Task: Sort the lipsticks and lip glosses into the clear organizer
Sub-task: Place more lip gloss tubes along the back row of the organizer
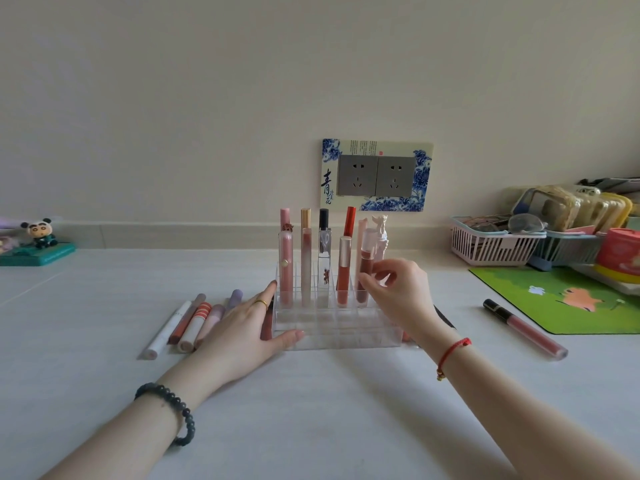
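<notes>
The clear organizer (pixel 332 336) stands mid-table with several lip tubes upright in its back rows. My left hand (pixel 242 332) rests flat against its left front corner, thumb along the front edge. My right hand (pixel 398 292) is at the right end of the back rows, fingertips pinching a white-capped brown-pink lip gloss (pixel 365 268) that stands in a slot. A bunch of loose tubes (pixel 188 323) lies on the table to the left. A long pink gloss with a black cap (pixel 524 329) lies to the right.
Pink and blue baskets (pixel 491 245) with glasses and packets stand at the back right, beside a red tin (pixel 620 256). A green mat (pixel 568 296) covers the right side. A panda figurine (pixel 40 237) sits at the far left. A wall socket (pixel 375 176) is behind the organizer.
</notes>
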`<move>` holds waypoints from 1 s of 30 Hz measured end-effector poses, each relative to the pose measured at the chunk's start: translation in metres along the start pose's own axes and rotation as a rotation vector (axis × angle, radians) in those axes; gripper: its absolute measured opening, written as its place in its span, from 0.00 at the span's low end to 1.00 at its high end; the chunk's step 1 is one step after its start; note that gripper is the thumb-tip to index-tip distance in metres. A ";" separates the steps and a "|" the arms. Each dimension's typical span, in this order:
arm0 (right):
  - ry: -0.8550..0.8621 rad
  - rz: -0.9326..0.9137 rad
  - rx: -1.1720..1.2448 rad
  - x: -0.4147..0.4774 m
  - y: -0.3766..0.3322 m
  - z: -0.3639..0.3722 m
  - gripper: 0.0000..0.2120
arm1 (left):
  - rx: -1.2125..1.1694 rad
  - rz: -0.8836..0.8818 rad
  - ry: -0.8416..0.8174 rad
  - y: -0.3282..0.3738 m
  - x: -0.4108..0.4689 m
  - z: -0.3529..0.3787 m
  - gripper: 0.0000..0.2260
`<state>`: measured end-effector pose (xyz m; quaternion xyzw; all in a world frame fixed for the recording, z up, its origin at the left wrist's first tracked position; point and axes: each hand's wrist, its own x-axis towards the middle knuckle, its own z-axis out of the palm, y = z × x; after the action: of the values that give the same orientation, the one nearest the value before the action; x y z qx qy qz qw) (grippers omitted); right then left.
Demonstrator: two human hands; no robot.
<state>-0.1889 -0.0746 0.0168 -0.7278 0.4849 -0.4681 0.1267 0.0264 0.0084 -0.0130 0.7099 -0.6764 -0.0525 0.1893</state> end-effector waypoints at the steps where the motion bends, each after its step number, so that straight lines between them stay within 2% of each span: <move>1: -0.003 0.004 0.002 0.000 0.000 0.000 0.08 | -0.006 0.000 -0.001 0.001 0.000 0.000 0.48; 15: 0.029 -0.001 -0.024 -0.002 0.000 0.002 0.08 | 0.002 -0.013 0.000 0.000 0.000 -0.001 0.48; 17: 0.045 -0.016 -0.022 -0.002 0.002 -0.002 0.11 | -0.002 -0.018 -0.003 0.000 0.001 0.000 0.47; 20: 0.128 -0.042 0.019 0.003 0.005 -0.019 0.15 | -0.028 -0.020 -0.011 0.000 0.002 0.000 0.45; 25: 0.307 -0.025 0.086 0.013 0.022 -0.071 0.08 | -0.020 -0.022 -0.008 -0.002 0.004 0.001 0.45; 28: 0.361 0.052 -0.040 0.009 0.049 -0.099 0.06 | -0.017 -0.024 -0.015 -0.003 0.005 0.001 0.46; 30: 0.304 0.154 -0.151 0.006 0.070 -0.113 0.07 | -0.015 -0.024 -0.015 -0.004 0.005 0.002 0.46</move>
<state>-0.3203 -0.0844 0.0351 -0.6168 0.5867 -0.5237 0.0324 0.0297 0.0030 -0.0151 0.7162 -0.6686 -0.0652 0.1892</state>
